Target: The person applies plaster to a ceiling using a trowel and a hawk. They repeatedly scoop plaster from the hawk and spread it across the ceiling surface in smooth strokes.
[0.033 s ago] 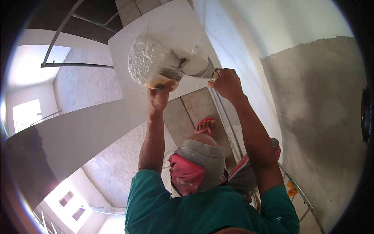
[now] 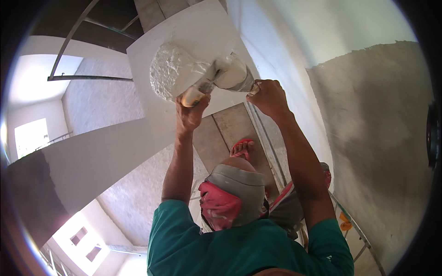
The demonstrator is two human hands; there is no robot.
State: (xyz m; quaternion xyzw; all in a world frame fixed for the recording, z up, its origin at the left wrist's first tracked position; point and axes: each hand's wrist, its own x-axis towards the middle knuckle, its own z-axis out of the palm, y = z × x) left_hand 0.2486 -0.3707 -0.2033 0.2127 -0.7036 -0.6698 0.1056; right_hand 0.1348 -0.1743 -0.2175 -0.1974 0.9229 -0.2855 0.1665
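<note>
A pale board (image 2: 205, 25) lies before me with a mound of wet white plaster (image 2: 168, 73) spread over its left part. My left hand (image 2: 189, 116) is closed round the orange-and-pale handle of a putty knife (image 2: 193, 95), beside the mound's near edge. That knife's far end meets a wide scraper (image 2: 234, 74) smeared with white plaster. My right hand (image 2: 271, 99) grips the scraper at its right end, beyond the board's right edge. Its handle is mostly hidden by my fingers.
Scaffold planks (image 2: 225, 131) lie under my sandalled foot (image 2: 242, 149). A metal rail (image 2: 264, 138) runs along their right side, near a partly plastered wall (image 2: 373, 115). A metal frame (image 2: 92, 77) stands at the far left. A pale curved beam (image 2: 106, 147) crosses the left.
My left hand and its putty knife, blurred before, now show more sharply, and the handle has turned and shifted slightly. My right hand and the scraper have barely moved.
</note>
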